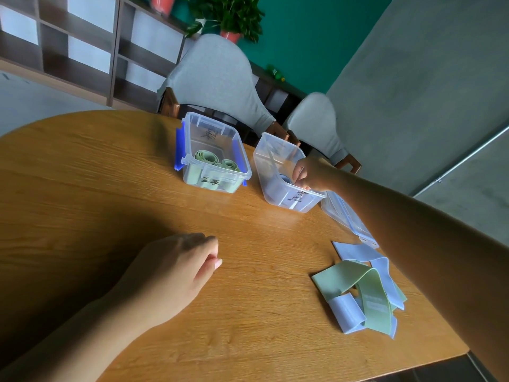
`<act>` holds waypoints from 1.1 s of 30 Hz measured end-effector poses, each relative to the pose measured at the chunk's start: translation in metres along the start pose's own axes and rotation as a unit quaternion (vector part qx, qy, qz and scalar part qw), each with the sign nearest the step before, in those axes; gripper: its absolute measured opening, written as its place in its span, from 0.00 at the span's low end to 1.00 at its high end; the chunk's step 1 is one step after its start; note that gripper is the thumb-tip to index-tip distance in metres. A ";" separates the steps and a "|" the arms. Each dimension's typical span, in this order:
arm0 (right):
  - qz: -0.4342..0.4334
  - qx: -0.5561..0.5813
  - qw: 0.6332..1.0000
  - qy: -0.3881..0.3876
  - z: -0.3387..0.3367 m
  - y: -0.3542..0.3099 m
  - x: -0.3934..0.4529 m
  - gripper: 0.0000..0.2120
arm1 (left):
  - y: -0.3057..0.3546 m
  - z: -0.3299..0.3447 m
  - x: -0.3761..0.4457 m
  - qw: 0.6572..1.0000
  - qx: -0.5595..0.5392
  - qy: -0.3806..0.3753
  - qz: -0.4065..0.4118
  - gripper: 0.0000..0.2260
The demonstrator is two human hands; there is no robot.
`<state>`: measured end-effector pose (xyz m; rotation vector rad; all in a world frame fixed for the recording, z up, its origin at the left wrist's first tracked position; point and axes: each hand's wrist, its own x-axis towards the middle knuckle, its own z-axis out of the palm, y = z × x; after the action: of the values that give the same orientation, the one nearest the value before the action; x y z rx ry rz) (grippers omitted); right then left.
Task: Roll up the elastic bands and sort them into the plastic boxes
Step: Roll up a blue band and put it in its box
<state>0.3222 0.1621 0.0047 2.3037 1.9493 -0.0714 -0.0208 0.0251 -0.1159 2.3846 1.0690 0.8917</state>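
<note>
Two clear plastic boxes stand on the wooden table (110, 194). The left box (217, 175), with blue clips, holds rolled green bands (205, 157). My right hand (311, 173) reaches into the right box (264, 164), its fingers curled around a rolled blue band (285, 178). My left hand (176, 268) rests on the table in front of me, fingers loosely curled, holding nothing. A loose pile of unrolled bands lies at the right: a green band (358, 279) draped over blue bands (349, 312).
A clear plastic lid (344, 213) lies on the table right of the right box, partly under my forearm. Two grey-covered chairs (217, 81) stand behind the table. The table's right edge runs close to the band pile.
</note>
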 end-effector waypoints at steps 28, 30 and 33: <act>0.017 -0.016 0.998 0.052 0.003 0.008 -0.006 0.10 | -0.008 0.010 0.001 0.999 0.025 0.027 0.023 0.15; 0.014 -0.020 0.997 0.067 0.001 0.006 -0.010 0.09 | -0.008 0.011 0.001 0.999 0.021 0.027 0.024 0.14; 0.002 -0.006 0.996 0.093 -0.001 0.006 -0.020 0.08 | -0.009 0.011 0.001 0.999 0.018 0.025 0.023 0.13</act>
<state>0.3243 0.1416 0.0084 2.3848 2.0214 0.1609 -0.0175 0.0306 -0.1287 2.4374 1.0606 0.9594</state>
